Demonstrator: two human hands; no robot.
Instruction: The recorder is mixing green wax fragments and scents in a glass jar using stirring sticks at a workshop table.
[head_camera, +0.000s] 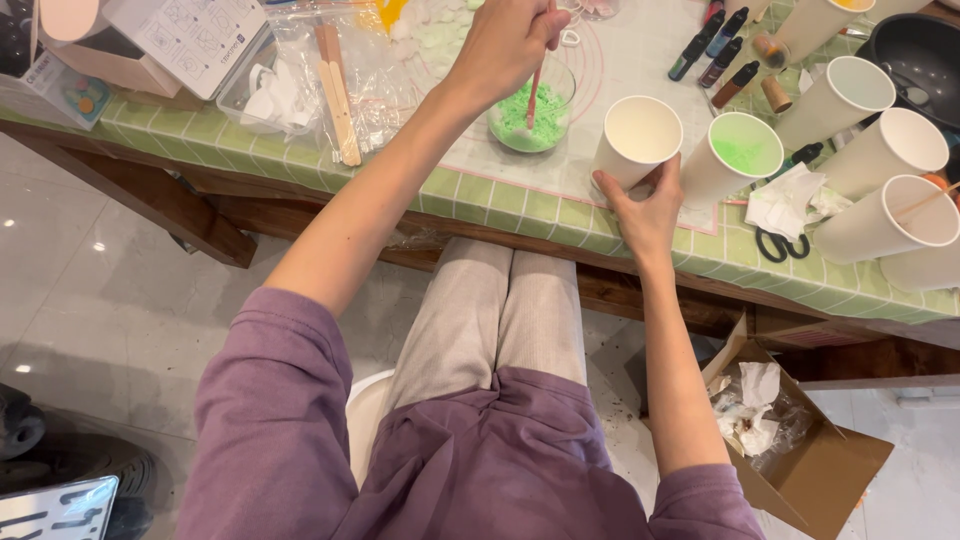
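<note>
My left hand is stretched over the table and holds a thin pink stick whose end dips into a clear glass bowl of crumbly green material. My right hand grips the base of an empty white paper cup lying tilted near the table's front edge. Right beside it lies a second paper cup with green stain inside. Both hands work over a pale silicone mat on the green checked tablecloth.
Several more white paper cups lie at the right with black-handled scissors, crumpled tissue and small dye bottles. Wooden sticks, plastic bags and boxes sit at the left. A cardboard box of waste stands on the floor.
</note>
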